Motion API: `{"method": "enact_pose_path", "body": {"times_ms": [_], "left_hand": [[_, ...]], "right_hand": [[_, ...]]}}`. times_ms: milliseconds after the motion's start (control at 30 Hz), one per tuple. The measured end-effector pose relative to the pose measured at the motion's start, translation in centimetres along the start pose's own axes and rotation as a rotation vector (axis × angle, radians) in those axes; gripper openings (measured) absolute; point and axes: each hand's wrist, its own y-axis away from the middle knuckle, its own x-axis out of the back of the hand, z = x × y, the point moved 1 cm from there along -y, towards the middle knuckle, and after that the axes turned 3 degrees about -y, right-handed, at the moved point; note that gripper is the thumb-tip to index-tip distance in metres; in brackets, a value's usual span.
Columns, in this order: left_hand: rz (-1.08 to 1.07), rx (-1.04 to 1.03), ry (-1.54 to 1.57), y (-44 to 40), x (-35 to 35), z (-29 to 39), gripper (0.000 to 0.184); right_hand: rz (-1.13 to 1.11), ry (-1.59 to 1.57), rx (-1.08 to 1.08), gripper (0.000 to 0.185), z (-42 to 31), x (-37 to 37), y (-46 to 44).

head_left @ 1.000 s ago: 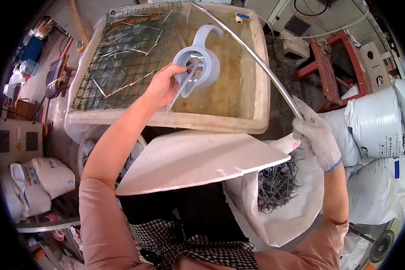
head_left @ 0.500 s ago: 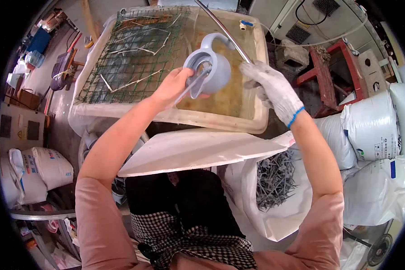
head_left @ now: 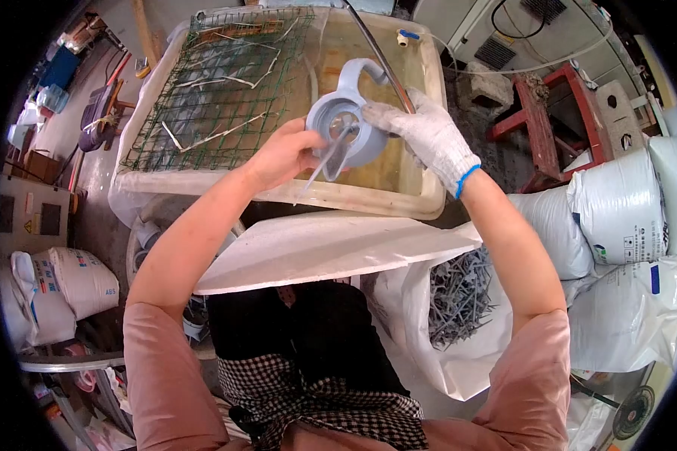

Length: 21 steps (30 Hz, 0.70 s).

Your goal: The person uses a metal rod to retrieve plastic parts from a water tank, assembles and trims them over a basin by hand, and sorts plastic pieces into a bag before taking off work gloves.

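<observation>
A pale blue-grey plastic jug (head_left: 368, 143) with a curved handle is held over the edge of a water-filled tub (head_left: 338, 197). My bare left hand (head_left: 287, 154) grips its rim on the left, beside a thin spike (head_left: 325, 161) that sticks out past the spout. My right hand (head_left: 421, 131), in a white knit glove with a blue cuff edge, is wrapped round a metal rod (head_left: 374, 49). Its fingertips touch the jug's right side near the handle. Below the jug, a white board (head_left: 338, 248) lies across the lap.
Green wire mesh (head_left: 226, 90) covers the tub's left part. A white sack (head_left: 478, 368) of grey spikes (head_left: 459, 301) stands at the right of the lap. A red metal frame (head_left: 553, 124) and full white bags (head_left: 620, 210) are on the right; more bags (head_left: 86, 278) are on the left.
The gloved right hand has come leftward and up with the rod, and now touches the jug. My left hand and the jug have shifted slightly right and down from the first frame.
</observation>
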Motion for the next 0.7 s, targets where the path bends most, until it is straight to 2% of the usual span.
{"method": "enact_pose_path", "body": {"times_ms": [133,267,333,400,433,467,500,533,567,600,633,667,700], "left_hand": [[-0.078,-0.063,0.014,0.2,0.9,-0.2,0.05],[-0.052,-0.088,-0.07,0.9,0.6,0.2,0.055],[-0.013,-0.086,-0.088,0.8,0.3,0.3,0.057],[0.188,-0.032,-0.225,0.4,-0.5,0.6,0.057],[0.191,-0.032,-0.224,0.5,-1.3,1.0,0.057],[0.207,-0.065,-0.348,0.6,-2.2,1.5,0.058],[0.223,-0.096,-0.472,0.8,-2.6,1.7,0.059],[0.226,-0.097,-0.468,0.6,-2.5,1.3,0.059],[0.287,-0.276,-0.7,0.3,-2.3,0.8,0.059],[0.347,-0.46,-0.929,0.3,-2.6,1.0,0.059],[0.35,-0.462,-0.925,0.2,-2.8,1.2,0.059],[0.375,-0.425,-0.915,0.2,-3.1,1.3,0.06],[0.398,-0.386,-0.905,0.2,-3.6,1.7,0.062]], "right_hand": [[0.05,0.033,0.19,0.118,2.1,-0.5,-1.5],[0.044,0.043,0.215,0.106,1.9,-0.5,-0.5],[0.027,0.138,0.127,0.097,1.3,-0.4,0.3],[0.062,0.135,0.129,0.094,1.5,-0.5,0.5],[0.095,0.134,0.132,0.091,1.6,-0.5,0.6],[0.092,0.136,0.134,0.091,1.7,-0.5,0.5],[0.065,0.075,0.11,0.084,1.9,-0.5,0.5],[0.039,0.015,0.085,0.077,2.1,-0.4,0.6],[0.036,0.019,0.084,0.077,2.0,-0.2,0.7],[-0.027,0.032,0.017,0.069,1.9,0.1,0.7],[-0.088,0.044,-0.049,0.061,1.8,0.2,0.8],[-0.087,0.05,-0.05,0.061,1.9,0.2,0.8],[-0.108,-0.074,-0.005,0.057,2.3,0.1,1.0]]}}
